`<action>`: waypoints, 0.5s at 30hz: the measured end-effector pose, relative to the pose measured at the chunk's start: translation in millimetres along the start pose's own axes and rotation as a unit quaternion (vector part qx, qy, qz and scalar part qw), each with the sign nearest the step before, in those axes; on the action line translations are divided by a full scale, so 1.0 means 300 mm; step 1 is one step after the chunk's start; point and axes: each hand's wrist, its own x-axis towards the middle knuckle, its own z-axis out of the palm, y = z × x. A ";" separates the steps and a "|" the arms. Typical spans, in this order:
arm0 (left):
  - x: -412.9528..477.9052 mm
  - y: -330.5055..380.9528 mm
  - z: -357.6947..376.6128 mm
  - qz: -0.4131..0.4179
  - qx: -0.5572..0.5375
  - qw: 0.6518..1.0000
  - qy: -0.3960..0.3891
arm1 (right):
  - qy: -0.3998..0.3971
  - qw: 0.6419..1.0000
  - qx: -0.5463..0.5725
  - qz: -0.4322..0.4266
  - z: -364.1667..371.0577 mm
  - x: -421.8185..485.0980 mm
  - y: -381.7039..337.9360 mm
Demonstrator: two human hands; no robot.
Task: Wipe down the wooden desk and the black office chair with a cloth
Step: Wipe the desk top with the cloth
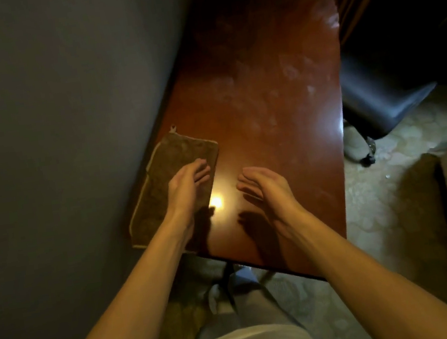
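progress: early, smudges all over the surface (262, 83) toward 12 o'clock | cloth (160, 178) laid flat at 9 o'clock edge, pressed by flat left hand (187, 186) | right hand (264, 183) relaxed, nothing held | chair (383, 89) at 2 o'clock looks untouched

We find nothing readable here — no text, label, brand, number or sign. The cloth (174, 187) has a small tag at its corner — too blurred to read.
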 end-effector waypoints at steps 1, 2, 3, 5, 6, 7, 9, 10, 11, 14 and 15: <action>0.027 0.010 -0.015 0.004 0.000 1.000 0.013 | -0.009 1.000 -0.010 0.006 0.019 0.026 -0.020; 0.056 0.022 -0.028 0.007 0.003 1.000 0.022 | -0.020 0.999 -0.023 0.012 0.041 0.056 -0.038; 0.080 0.035 -0.036 0.010 0.007 1.000 0.025 | -0.030 0.999 -0.033 0.010 0.058 0.080 -0.058; 0.121 0.055 -0.052 0.011 0.022 0.999 0.037 | -0.041 0.997 -0.062 -0.006 0.086 0.119 -0.088; 0.147 0.063 -0.059 0.014 0.028 0.998 0.052 | -0.045 0.995 -0.086 -0.019 0.098 0.144 -0.105; 0.168 0.068 -0.063 0.020 0.032 0.997 0.067 | -0.048 0.990 -0.123 -0.044 0.106 0.167 -0.119; 0.199 0.059 -0.080 0.030 0.051 0.993 0.102 | -0.067 0.960 -0.246 -0.120 0.117 0.218 -0.137; 0.210 0.045 -0.092 0.029 0.061 0.990 0.121 | -0.083 0.929 -0.322 -0.160 0.122 0.242 -0.141; 0.218 0.026 -0.106 0.027 0.069 0.987 0.141 | -0.099 0.889 -0.400 -0.200 0.129 0.265 -0.141; 0.243 -0.031 -0.146 0.016 0.083 0.978 0.191 | -0.148 0.743 -0.574 -0.311 0.157 0.330 -0.126; 0.251 -0.043 -0.155 0.007 0.081 0.977 0.196 | -0.166 0.705 -0.607 -0.326 0.170 0.354 -0.119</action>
